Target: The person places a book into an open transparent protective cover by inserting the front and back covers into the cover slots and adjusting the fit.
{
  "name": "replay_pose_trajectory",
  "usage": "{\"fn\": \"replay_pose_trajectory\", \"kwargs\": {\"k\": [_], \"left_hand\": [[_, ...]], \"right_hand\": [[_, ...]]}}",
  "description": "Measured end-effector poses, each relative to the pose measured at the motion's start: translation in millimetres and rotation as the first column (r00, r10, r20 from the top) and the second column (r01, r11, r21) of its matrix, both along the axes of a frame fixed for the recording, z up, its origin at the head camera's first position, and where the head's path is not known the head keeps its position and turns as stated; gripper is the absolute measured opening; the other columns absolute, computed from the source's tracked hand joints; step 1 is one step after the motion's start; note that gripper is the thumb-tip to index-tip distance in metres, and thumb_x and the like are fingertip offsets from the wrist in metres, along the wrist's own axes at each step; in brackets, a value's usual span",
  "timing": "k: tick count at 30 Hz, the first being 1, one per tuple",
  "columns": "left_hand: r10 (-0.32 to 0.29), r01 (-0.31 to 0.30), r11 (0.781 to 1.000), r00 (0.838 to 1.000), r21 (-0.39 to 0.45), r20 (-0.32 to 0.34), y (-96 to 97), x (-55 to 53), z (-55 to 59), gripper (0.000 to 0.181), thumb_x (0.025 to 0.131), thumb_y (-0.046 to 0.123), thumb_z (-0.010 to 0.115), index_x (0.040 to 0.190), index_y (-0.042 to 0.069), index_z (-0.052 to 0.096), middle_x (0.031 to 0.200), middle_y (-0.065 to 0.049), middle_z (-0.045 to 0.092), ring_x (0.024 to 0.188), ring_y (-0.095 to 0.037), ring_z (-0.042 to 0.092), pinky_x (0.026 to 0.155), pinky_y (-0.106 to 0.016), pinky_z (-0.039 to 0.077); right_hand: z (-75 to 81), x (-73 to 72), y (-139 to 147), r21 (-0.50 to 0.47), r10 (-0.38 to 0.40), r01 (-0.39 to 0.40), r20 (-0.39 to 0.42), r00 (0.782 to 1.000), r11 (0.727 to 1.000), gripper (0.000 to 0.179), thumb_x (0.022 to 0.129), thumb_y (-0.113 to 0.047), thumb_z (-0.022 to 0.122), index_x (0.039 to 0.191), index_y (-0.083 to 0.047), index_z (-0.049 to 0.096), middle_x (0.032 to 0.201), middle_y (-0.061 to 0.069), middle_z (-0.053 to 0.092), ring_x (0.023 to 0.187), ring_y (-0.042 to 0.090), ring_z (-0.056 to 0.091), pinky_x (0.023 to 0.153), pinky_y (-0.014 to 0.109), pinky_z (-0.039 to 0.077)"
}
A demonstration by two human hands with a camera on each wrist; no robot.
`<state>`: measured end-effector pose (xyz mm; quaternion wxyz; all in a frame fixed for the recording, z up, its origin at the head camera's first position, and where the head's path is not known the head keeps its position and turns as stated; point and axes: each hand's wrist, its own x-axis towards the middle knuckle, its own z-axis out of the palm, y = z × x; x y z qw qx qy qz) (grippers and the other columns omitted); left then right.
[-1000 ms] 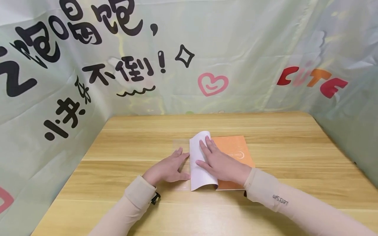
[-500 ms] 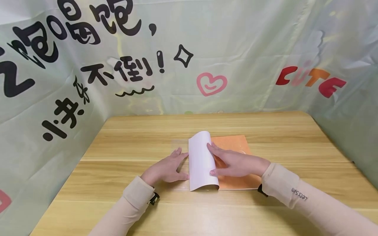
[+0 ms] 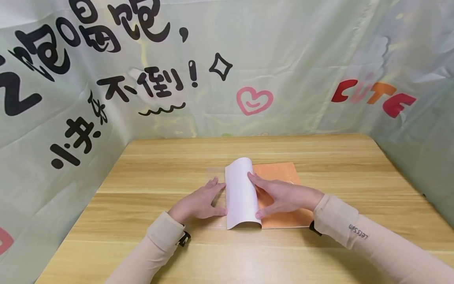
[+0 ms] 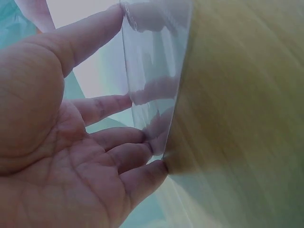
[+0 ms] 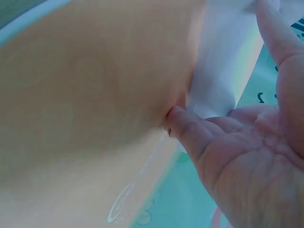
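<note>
An orange book (image 3: 274, 171) lies on the wooden table, its cover folded back so that a white inner side (image 3: 241, 189) curves upward on the left. A clear plastic film (image 4: 154, 61) shows under my left hand (image 3: 199, 202), beside the white cover's left edge. That hand's fingers are spread and extended, their tips touching the film near the edge. My right hand (image 3: 285, 195) reaches over the orange surface from the right. Its thumb and fingers are apart, with their tips against the white cover's curved right side. Some of its fingers are hidden in the head view.
The wooden table (image 3: 149, 173) extends around the book. Behind it and at both sides hangs a pale printed cloth (image 3: 301, 51) with black characters, a pink heart and coloured letters. Each wrist wears a dark strap (image 3: 184, 239).
My right hand has moved off the top of the white cover to its right side, and its thumb has since shifted slightly. My left hand has stayed at the left edge.
</note>
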<state>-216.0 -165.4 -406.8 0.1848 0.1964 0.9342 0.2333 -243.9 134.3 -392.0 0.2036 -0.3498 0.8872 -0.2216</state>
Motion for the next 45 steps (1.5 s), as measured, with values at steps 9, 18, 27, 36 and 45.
{"fn": "replay_pose_trajectory", "kwargs": {"k": [9, 18, 27, 36, 45], "left_hand": [[-0.013, 0.013, 1.000, 1.000, 0.009, 0.003, -2.8, -1.4, 1.3, 0.092, 0.099, 0.045, 0.076, 0.168, 0.003, 0.032, 0.178, -0.027, 0.017, 0.167, -0.042, 0.019, 0.134, -0.061, 0.024], [-0.033, 0.033, 0.999, 0.999, 0.010, -0.010, -5.7, -6.0, 1.1, 0.095, 0.097, 0.053, 0.075, 0.170, 0.010, 0.031, 0.177, -0.026, 0.021, 0.167, -0.041, 0.020, 0.133, -0.063, 0.024], [0.004, -0.004, 0.998, 1.000, 0.059, 0.004, -0.4, -7.0, 1.2, 0.096, 0.098, 0.060, 0.070, 0.169, 0.007, 0.031, 0.176, -0.023, 0.026, 0.167, -0.040, 0.020, 0.134, -0.060, 0.025], [0.122, -0.123, 0.990, 0.992, 0.074, 0.014, 13.0, -4.4, 0.0, 0.104, 0.094, 0.069, 0.069, 0.168, 0.006, 0.033, 0.175, -0.020, 0.032, 0.166, -0.039, 0.025, 0.132, -0.061, 0.029], [0.106, -0.105, 0.990, 0.994, 0.091, -0.003, 16.6, -3.2, -2.6, 0.103, 0.093, 0.058, 0.076, 0.166, 0.000, 0.032, 0.174, -0.021, 0.035, 0.165, -0.042, 0.024, 0.134, -0.060, 0.026]], "right_hand": [[2.5, 0.7, -3, 0.001, 0.000, 0.001, -0.018, 1.000, 1.000, 0.123, 0.086, -0.061, 0.085, 0.173, -0.009, 0.016, 0.165, 0.019, 0.049, 0.138, 0.025, 0.061, 0.113, 0.047, 0.050], [9.3, -0.4, -7, -0.022, 0.043, -0.043, 0.006, 0.999, 0.999, 0.113, 0.089, -0.055, 0.085, 0.172, -0.010, 0.024, 0.147, 0.017, 0.062, 0.105, 0.021, 0.058, 0.093, 0.034, 0.047], [9.1, -3.1, -9, -0.010, 0.045, -0.044, 0.009, 0.999, 0.999, 0.113, 0.088, -0.055, 0.086, 0.172, -0.011, 0.026, 0.126, 0.013, 0.068, 0.093, 0.019, 0.054, 0.085, 0.032, 0.044], [7.2, -4.8, -7, -0.012, 0.025, -0.024, 0.038, 0.999, 1.000, 0.113, 0.086, -0.053, 0.088, 0.172, -0.014, 0.026, 0.087, 0.004, 0.057, 0.076, 0.013, 0.046, 0.072, 0.027, 0.040], [6.7, -3.0, -9, -0.009, 0.028, -0.028, 0.047, 0.999, 1.000, 0.111, 0.087, -0.054, 0.087, 0.172, -0.014, 0.027, 0.157, 0.026, 0.053, 0.119, 0.025, 0.061, 0.108, 0.044, 0.050]]}}
